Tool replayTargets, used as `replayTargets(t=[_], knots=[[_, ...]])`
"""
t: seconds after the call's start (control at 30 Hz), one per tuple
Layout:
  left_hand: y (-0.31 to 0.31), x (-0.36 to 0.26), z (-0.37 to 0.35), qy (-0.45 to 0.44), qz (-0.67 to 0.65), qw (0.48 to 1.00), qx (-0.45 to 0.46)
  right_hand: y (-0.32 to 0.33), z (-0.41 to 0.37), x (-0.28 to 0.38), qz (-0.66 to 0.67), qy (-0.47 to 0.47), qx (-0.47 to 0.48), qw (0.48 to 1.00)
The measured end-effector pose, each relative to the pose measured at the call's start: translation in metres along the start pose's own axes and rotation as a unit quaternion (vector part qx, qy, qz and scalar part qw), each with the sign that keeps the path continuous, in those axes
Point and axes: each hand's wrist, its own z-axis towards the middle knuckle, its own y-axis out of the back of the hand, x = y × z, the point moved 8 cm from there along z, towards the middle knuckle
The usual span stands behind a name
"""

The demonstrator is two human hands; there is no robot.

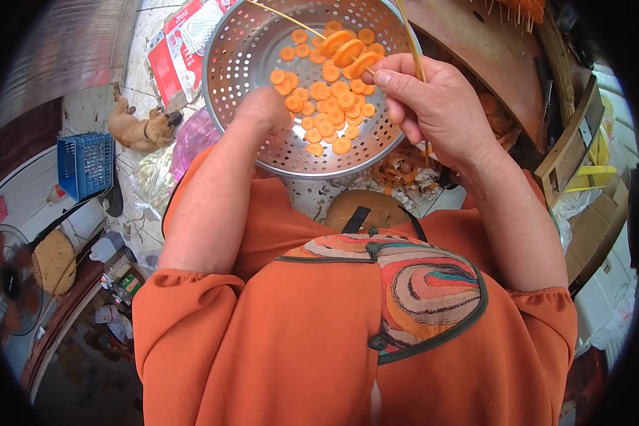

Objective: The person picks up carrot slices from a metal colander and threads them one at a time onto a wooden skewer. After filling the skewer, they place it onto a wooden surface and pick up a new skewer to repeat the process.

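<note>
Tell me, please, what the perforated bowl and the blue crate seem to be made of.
Perforated bowl: probably stainless steel, fairly shiny; its silvery wall catches light. Blue crate: likely plastic, by its even colour and lattice sides; finish hard to tell.

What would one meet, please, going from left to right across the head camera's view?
Fan, blue basket, dog, left hand, skewered carrot slices, right hand, cardboard box.
</note>
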Motion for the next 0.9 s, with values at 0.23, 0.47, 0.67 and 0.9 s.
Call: replayTargets(t=[0.23, 0.47, 0.67, 0.9], knots=[[0.085, 0.02, -0.061, -0.146, -0.712, 0.678, -0.112, -0.011, -0.014, -0.011, -0.082, -0.014, 0.076, 0.994], [0.09, 0.049, -0.092, -0.166, -0.837, 0.498, -0.157, -0.018, -0.04, -0.005, -0.087, 0.016, 0.086, 0.992], [0.084, 0.055, -0.117, -0.177, -0.84, 0.473, -0.199, -0.023, -0.056, -0.005, -0.089, 0.025, 0.098, 0.991], [0.077, 0.055, -0.138, -0.193, -0.823, 0.466, -0.26, -0.025, -0.067, -0.011, -0.081, 0.025, 0.113, 0.99]])
